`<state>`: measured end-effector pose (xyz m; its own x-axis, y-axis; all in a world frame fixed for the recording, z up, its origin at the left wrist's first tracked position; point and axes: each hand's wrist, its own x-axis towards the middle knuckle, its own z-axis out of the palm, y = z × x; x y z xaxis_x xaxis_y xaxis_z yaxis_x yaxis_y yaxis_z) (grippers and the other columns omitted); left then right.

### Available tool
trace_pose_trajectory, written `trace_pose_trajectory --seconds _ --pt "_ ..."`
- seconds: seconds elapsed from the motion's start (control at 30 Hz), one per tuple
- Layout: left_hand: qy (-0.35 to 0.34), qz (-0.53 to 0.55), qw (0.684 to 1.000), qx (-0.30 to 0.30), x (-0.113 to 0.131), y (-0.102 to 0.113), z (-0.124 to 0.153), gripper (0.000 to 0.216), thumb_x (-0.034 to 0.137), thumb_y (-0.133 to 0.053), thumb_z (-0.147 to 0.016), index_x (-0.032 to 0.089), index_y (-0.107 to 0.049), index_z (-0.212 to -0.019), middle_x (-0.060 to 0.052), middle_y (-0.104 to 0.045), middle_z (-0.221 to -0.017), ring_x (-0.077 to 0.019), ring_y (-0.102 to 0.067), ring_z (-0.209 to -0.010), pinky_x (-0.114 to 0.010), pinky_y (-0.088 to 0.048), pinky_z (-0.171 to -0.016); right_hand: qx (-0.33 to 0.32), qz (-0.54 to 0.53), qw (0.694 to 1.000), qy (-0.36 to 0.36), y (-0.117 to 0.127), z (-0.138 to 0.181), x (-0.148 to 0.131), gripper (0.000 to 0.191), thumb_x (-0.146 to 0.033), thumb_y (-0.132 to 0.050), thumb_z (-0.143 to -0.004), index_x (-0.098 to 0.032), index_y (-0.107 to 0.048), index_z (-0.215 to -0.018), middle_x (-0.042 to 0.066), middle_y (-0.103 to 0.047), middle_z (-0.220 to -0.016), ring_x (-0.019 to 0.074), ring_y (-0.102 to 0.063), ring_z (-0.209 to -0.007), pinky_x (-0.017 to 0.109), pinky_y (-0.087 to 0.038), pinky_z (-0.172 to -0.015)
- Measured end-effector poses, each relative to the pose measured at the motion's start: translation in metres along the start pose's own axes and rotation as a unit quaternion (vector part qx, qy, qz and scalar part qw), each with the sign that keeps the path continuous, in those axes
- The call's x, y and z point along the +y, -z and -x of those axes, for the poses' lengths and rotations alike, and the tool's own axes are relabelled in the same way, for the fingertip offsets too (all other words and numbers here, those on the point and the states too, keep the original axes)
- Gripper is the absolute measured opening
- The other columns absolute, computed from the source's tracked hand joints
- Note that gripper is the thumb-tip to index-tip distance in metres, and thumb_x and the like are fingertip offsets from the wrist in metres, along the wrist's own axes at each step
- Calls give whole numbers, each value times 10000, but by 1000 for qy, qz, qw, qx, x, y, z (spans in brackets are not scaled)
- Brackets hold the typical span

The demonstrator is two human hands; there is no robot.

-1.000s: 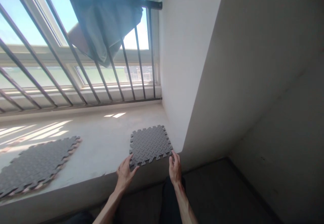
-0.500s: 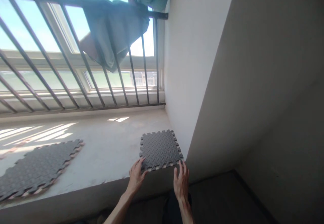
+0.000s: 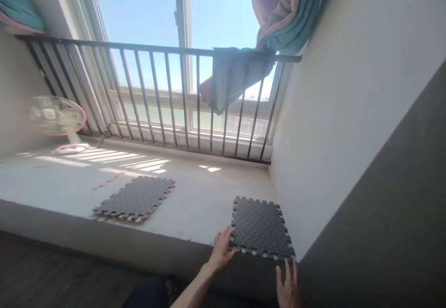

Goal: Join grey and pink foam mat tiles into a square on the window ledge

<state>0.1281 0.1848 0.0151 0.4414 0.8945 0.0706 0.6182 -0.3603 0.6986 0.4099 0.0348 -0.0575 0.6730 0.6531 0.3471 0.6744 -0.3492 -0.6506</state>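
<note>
A dark grey interlocking foam mat (image 3: 260,226) with a ridged top and toothed edges lies at the right end of the ledge, close to the side wall. My left hand (image 3: 222,250) rests against its front left corner, fingers by the left edge and thumb apart at the front edge. Beside the front right corner is my right hand (image 3: 288,282), its fingers stretched and spread, the tips at or near the edge. Farther left, more grey foam mat (image 3: 137,199) lies flat; pale toothed edges show beneath it.
The pale ledge (image 3: 198,210) drops off at its front. A fan (image 3: 57,115) stands at its far left. Along the back runs a metal railing (image 3: 156,94) with cloth (image 3: 232,73) draped over it, before a window. Curtains (image 3: 284,15) hang at the right.
My view has swung left, bringing the fan and more railing into sight. Both hands stay around the right mat's front corners; the right hand's fingers now look more spread.
</note>
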Motion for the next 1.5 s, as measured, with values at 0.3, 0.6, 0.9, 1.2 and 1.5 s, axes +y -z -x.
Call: trace_pose_trajectory --seconds 0.3,0.6,0.9,1.2,1.5 --pt "132 -121 927 329 -125 170 47 444 306 -491 -1010 205 -610 -1425 -166 -621 -1418 -342 -552 -1360 -553 -412 -1192 96 45 985 136 15 -11 -10 855 -774 -364 -960 -93 -775 -1273 325 -637 -1446 538 -649 -1305 710 -538 -1087" --pt "221 -267 892 290 -239 279 80 500 437 -453 -1023 164 -618 -1407 -193 -569 -1396 -387 -487 -1330 -551 -407 -1130 -134 69 957 249 33 9 -66 502 -507 -464 -1076 -291 -673 -1478 88 -607 -1614 316 -540 -1509 559 -475 -1257" --pt "189 -304 902 242 -240 295 73 445 457 -485 -992 154 -701 -1237 -208 -624 -1266 -418 -508 -1253 -498 -452 -1001 -182 131 942 251 29 14 -88 580 -471 -481 -1093 -342 -439 -1656 23 -424 -1757 288 -363 -1649 557 -408 -1315" --pt "155 -327 894 265 -224 303 61 354 438 -463 -1023 170 -680 -1100 -170 -696 -1139 -362 -568 -1149 -446 -425 -994 -131 123 943 281 23 13 -84 594 -523 -522 -1069 -306 -502 -1622 65 -500 -1711 311 -419 -1613 556 -421 -1293" --pt "-44 -245 902 352 -117 270 38 260 399 -545 -1055 204 -714 -1090 -109 -746 -1048 -317 -622 -1068 -443 -433 -979 -127 -81 962 230 25 26 -141 382 -459 -525 -1076 -336 -707 -1389 77 -721 -1431 286 -623 -1387 550 -474 -1229"
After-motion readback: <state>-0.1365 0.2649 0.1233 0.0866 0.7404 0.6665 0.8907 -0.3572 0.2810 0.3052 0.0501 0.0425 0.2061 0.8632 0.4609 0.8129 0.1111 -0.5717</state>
